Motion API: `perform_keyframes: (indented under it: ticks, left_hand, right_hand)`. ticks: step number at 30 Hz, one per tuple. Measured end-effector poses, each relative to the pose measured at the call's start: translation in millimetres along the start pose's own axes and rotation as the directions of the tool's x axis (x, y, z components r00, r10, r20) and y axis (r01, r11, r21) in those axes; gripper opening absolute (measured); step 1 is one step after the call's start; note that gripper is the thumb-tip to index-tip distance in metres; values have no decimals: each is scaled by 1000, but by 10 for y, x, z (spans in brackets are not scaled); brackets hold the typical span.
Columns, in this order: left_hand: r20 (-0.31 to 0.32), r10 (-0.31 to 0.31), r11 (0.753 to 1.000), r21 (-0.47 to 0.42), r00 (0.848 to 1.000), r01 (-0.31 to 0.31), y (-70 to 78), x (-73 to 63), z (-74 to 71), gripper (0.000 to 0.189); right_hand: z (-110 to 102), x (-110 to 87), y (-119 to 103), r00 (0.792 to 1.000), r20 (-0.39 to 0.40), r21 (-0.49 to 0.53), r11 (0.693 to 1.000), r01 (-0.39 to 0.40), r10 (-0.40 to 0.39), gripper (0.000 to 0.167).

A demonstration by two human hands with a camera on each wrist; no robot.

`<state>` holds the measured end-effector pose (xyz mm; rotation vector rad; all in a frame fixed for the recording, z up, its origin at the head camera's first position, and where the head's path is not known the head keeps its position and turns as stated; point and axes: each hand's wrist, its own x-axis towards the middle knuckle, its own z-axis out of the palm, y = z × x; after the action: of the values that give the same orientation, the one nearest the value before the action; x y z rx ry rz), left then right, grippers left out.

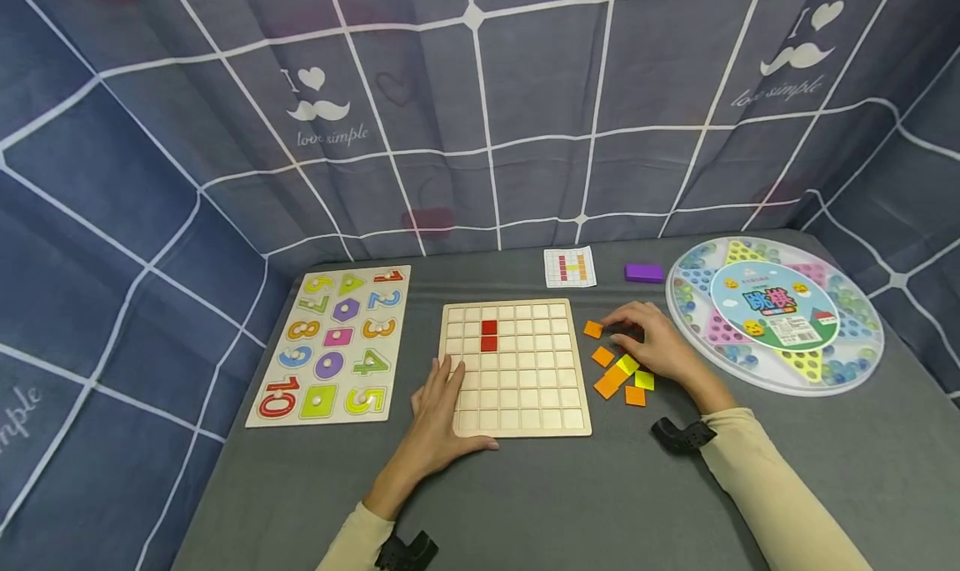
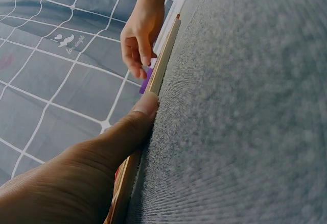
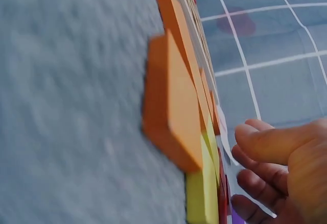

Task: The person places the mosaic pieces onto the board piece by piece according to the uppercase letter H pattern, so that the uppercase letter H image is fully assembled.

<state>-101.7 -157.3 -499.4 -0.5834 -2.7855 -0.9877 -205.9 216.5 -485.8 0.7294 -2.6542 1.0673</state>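
Orange and yellow tiles point(image 1: 616, 376) beside the grid board point(image 1: 531, 398).
Right hand point(image 1: 656, 339) seems empty, fingers bent, parted; left hand point(image 1: 435, 423), straight-fingered, touches the board. Tiles, likely light and stiff, suit edge pinching.

It's red tiles point(image 1: 489, 343) blazing on the pale, grid-patterned board point(image 1: 527, 379), with orange tiles point(image 1: 635, 396) and yellow tiles point(image 1: 644, 380) answering! Grey tablecloth point(image 1: 570, 504), purple block point(image 1: 644, 273) (vivid, that one), and white lines criss-cross the blue-grey curtain point(image 1: 536, 179).
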Motion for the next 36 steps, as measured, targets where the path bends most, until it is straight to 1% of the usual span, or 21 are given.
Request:
perform_keyframes:
  ticks: [4, 8, 11, 18, 24, 28, 31, 33, 36]
  left_hand:
    - [5, -1, 1000, -5, 1000, 1, 0, 0, -7, 122]
    - [1, 0, 1000, 7, 1000, 0, -11, 1, 6, 122]
    - [3, 0, 1000, 1, 1000, 0, -10, 2, 4, 123]
    - [5, -3, 1000, 4, 1000, 3, -13, 11, -2, 123]
    - [6, -6, 1000, 8, 1000, 5, -14, 19, -1, 123]
    - [4, -5, 1000, 12, 1000, 5, -10, 22, -2, 123]
    - [2, -4, 1000, 14, 1000, 4, -5, 23, -6, 123]
    - [1, -1, 1000, 18, 1000, 1, -7, 21, -3, 123]
    - [1, 4, 1000, 21, 1000, -4, -10, 18, 1, 123]
  right_hand:
    - [-6, 12, 62, 999, -13, 0, 999, -34, 34, 27]
    - [14, 28, 86, 995, 10, -6, 995, -102, 102, 28]
    - [32, 42, 91, 991, 21, -2, 991, -133, 133, 28]
    - [52, 74, 83, 988, 31, -3, 989, -149, 149, 29]
    - [72, 91, 69, 988, -1, -12, 988, -157, 157, 28]
    - [60, 95, 33, 970, 2, -22, 970, -242, 242, 31]
    - [35, 102, 9, 952, 35, -18, 952, -305, 305, 33]
    - [24, 102, 6, 947, 54, -10, 948, -318, 318, 33]
    - [16, 99, 21, 945, 66, 2, 947, -321, 320, 30]
